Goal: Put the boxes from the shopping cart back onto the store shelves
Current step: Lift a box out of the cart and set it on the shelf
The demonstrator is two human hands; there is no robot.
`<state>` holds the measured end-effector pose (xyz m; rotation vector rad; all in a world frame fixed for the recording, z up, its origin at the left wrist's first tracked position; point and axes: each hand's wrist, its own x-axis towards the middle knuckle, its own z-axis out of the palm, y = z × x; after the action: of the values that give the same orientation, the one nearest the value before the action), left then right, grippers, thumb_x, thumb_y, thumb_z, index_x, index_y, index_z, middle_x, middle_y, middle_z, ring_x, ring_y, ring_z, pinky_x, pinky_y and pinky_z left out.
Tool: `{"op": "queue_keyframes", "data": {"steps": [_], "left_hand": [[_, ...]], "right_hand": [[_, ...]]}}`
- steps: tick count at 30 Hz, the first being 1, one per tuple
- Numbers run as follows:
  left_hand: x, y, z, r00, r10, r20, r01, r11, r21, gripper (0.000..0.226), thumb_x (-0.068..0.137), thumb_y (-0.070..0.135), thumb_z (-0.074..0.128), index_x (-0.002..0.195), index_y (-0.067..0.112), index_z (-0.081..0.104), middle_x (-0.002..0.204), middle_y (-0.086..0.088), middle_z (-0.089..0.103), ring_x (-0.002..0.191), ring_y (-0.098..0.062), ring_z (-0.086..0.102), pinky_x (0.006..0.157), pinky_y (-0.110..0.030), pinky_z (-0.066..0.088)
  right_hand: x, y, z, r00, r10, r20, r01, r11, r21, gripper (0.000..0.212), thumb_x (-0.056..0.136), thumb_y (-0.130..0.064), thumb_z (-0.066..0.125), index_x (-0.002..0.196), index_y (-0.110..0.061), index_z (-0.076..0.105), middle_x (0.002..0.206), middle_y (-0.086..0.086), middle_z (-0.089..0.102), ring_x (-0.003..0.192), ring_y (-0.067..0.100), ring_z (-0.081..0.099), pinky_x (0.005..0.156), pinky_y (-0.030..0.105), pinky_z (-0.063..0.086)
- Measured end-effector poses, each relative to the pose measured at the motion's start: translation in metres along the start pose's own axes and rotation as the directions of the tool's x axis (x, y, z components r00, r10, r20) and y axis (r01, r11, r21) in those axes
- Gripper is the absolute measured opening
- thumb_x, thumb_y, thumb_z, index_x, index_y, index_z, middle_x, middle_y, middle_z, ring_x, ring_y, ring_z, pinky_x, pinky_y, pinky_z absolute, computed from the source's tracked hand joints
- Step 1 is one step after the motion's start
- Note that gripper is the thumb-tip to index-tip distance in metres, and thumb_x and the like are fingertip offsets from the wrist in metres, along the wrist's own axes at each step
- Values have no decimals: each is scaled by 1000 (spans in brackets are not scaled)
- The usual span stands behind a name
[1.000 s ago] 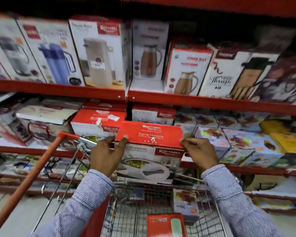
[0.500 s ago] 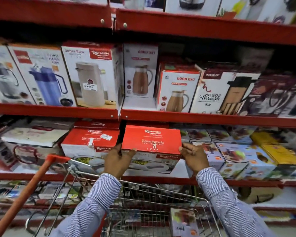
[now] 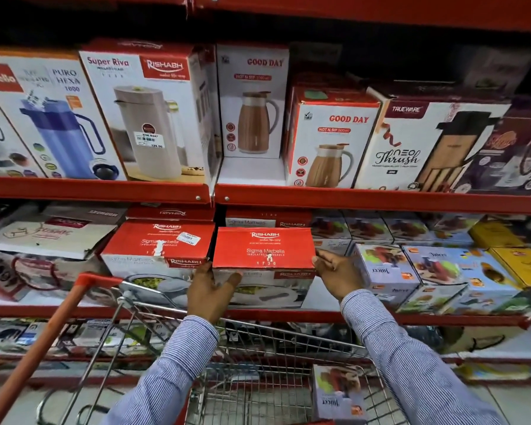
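Head view: red box (image 3: 264, 251) at the middle shelf (image 3: 380, 315) front edge.
Left hand (image 3: 210, 291): fingers grip its left side.
Right hand (image 3: 337, 273): fingers grip its right side.
Left: juicer box (image 3: 337, 394) in cart (image 3: 258, 391).

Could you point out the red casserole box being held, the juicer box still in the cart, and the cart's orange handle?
Red Rishabh casserole box (image 3: 263, 246): head view, red top face.
White juicer box (image 3: 334, 391): head view, front face.
Orange cart handle (image 3: 40, 348): head view, mid bar.
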<state>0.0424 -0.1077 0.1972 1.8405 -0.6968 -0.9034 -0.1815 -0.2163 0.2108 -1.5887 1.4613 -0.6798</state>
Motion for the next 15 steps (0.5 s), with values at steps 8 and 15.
{"op": "queue_keyframes", "data": {"steps": [8,15], "left_hand": [[-10,16,10,999,21,-43,-19,999,51,84,72,49,74,140,12,41,131,-10,64,121,-36,59,107,-49,46],[-24,1,15,996,82,-43,-78,993,88,93,76,44,72,153,21,25,150,-6,51,132,-31,54,110,-52,45]], "right_hand": [[14,-8,4,989,-58,133,61,998,-15,40,97,-27,45,136,-18,50,125,-2,63,117,20,58,107,39,42],[1,10,-7,980,-82,182,55,988,146,51,97,-16,49,145,-12,35,142,4,49,135,20,43,114,41,34]]}}
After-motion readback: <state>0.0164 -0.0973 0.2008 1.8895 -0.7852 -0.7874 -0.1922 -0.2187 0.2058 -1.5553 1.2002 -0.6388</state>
